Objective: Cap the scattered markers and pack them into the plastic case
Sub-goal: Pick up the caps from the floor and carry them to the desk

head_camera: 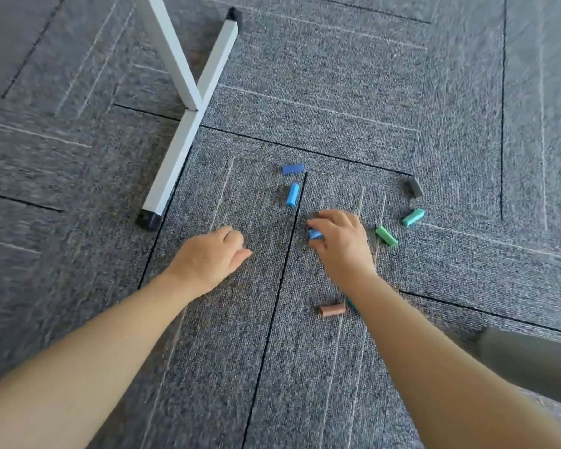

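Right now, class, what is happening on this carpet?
A person is reaching down to a grey carpet strewn with small marker caps. The right hand pinches a blue cap; the left hand hovers, loosely curled, holding nothing. Other caps lie loose: two blue, two green, a grey and a brown. No case shows.

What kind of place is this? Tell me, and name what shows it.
Probably an office or classroom floor: grey carpet tiles with dark seams, and the white metal leg of a table with black end caps. Small coloured caps lie scattered on it.
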`<state>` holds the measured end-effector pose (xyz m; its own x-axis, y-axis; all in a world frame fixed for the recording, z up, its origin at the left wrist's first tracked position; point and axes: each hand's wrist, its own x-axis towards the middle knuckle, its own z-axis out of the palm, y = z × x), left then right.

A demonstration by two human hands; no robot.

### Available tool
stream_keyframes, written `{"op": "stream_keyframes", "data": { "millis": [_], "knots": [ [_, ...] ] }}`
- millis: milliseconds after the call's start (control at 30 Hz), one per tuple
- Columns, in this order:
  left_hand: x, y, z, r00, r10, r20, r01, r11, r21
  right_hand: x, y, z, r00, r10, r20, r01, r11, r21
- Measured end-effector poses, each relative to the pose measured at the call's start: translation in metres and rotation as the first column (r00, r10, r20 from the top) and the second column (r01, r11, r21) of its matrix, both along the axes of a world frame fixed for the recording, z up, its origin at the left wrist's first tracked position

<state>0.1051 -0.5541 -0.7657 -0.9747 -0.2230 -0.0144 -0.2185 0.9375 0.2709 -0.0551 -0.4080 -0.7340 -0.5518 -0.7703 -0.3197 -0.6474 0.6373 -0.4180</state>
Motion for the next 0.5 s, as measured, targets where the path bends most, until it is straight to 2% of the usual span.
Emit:
{"op": "stream_keyframes", "data": {
  "millis": [133,233,300,400,467,500],
  "knots": [
    [-0.007,0.011,0.004,0.959,0.275,-0.070,-0.258,0.947,0.193,-0.005,0.001,-0.011,0.998,-0.056,0.040,0.061,0.989,-0.137],
    [-0.018,0.022,0.011,0.936,0.351,-0.014,-0.327,0.887,0.326,-0.004,0.003,-0.006,0.949,-0.207,0.240,0.272,0.921,-0.280],
    [-0.027,0.031,0.016,0.917,0.391,0.078,-0.381,0.800,0.463,-0.003,0.007,0.000,0.873,-0.290,0.393,0.430,0.839,-0.335],
    [-0.039,0.045,0.021,0.878,0.422,0.225,-0.458,0.609,0.648,-0.003,0.025,0.008,0.779,-0.326,0.535,0.556,0.754,-0.351],
    [-0.046,0.055,0.023,0.867,0.401,0.295,-0.478,0.502,0.721,-0.003,0.042,0.010,0.782,-0.346,0.518,0.558,0.759,-0.336],
    [-0.049,0.059,0.023,0.865,0.392,0.314,-0.483,0.479,0.733,-0.002,0.052,0.009,0.803,-0.363,0.472,0.541,0.777,-0.322]
  ]
}}
